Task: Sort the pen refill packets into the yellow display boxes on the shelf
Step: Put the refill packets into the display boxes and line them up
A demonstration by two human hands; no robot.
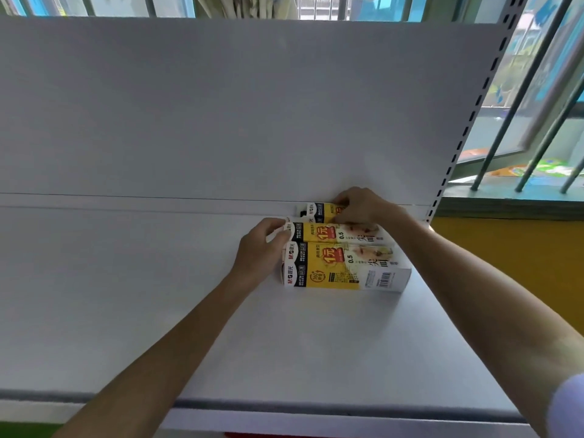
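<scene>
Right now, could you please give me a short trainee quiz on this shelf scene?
1. How many yellow boxes lie on the shelf?
2. True or false: the left hand rests on bare shelf, away from every box.
3. Which box does the right hand hold? A front, B middle, C back.

Key: 1 three; 2 false, it grips the end of the middle box; 3 C, the back box.
</scene>
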